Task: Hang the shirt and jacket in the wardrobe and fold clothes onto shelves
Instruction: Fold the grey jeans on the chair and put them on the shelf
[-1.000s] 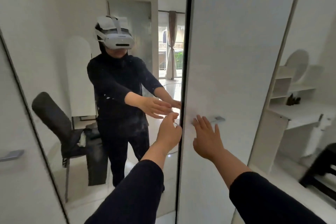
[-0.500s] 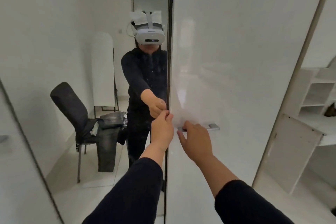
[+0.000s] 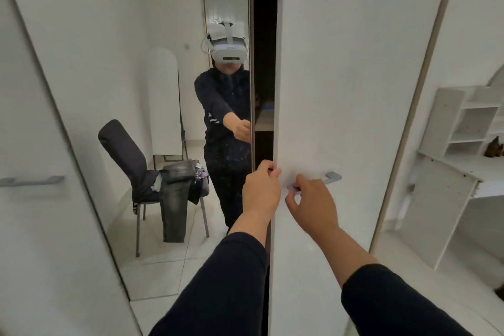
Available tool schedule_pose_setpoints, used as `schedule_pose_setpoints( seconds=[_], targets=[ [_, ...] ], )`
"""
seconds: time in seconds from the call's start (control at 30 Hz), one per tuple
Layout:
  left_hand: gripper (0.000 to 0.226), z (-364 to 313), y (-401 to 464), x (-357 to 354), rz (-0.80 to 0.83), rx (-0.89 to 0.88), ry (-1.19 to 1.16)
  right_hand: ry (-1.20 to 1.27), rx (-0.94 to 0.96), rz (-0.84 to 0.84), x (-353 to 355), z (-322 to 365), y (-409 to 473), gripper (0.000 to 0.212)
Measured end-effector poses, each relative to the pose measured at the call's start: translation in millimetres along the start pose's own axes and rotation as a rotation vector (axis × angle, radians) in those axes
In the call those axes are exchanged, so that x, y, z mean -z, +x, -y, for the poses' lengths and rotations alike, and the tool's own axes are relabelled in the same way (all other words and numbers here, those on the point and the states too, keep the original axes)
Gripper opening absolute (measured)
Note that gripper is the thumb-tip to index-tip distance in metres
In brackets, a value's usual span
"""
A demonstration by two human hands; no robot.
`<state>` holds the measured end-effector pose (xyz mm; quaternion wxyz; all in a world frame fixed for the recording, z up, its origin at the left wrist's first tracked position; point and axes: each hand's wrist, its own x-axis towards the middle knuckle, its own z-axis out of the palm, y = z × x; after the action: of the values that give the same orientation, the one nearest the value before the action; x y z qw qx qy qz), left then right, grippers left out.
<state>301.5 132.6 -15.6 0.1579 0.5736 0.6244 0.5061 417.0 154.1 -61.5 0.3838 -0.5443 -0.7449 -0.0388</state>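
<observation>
While the left hand (image 3: 261, 191) curls its fingers round the white door's (image 3: 354, 90) edge, the right hand (image 3: 313, 202) grips the metal handle (image 3: 331, 178).

text: none readable | labels: none | brands: none (white headset (image 3: 228, 48) in the mirror at 12 o'clock shows no legible mark) | numbers: none | signs: none | white door (image 3: 341, 90) at 1 o'clock: plain

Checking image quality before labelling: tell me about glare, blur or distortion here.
Head view: wide-angle bending bows the white door edges; the mirror door reflects the room cleanly, without glare; the gap is near black; both hands look sharp.
</observation>
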Motion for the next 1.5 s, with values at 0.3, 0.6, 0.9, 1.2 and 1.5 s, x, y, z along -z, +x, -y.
schedule_pose_setpoints(
  seconds=[0.3,0.6,0.9,1.2,1.5],
  targets=[
    [0.021,-51.0,-93.7,-16.2,0.058,-0.185,0.145,-0.200,-0.001,0.067,78.9,-31.6,-71.4,0.012],
    [0.019,-134.1,-178.3,-73.4,0.163,-0.227,0.154,-0.183,-0.049,0.144,170.9,-98.6,-120.2,0.013],
    [0.019,-209.1,-236.5,-160.7,0.175,-0.141,0.098,-0.007,-0.204,0.318,250.4,-173.3,-167.9,0.067],
    [0.014,-247.3,-267.5,-224.7,0.273,-0.048,0.004,0.095,-0.412,0.283,283.1,-219.1,-189.0,0.053],
    [0.020,-249.8,-277.4,-229.4,0.380,-0.053,-0.031,-0.155,-0.516,0.449,297.3,-231.7,-200.1,0.035]
  ],
)
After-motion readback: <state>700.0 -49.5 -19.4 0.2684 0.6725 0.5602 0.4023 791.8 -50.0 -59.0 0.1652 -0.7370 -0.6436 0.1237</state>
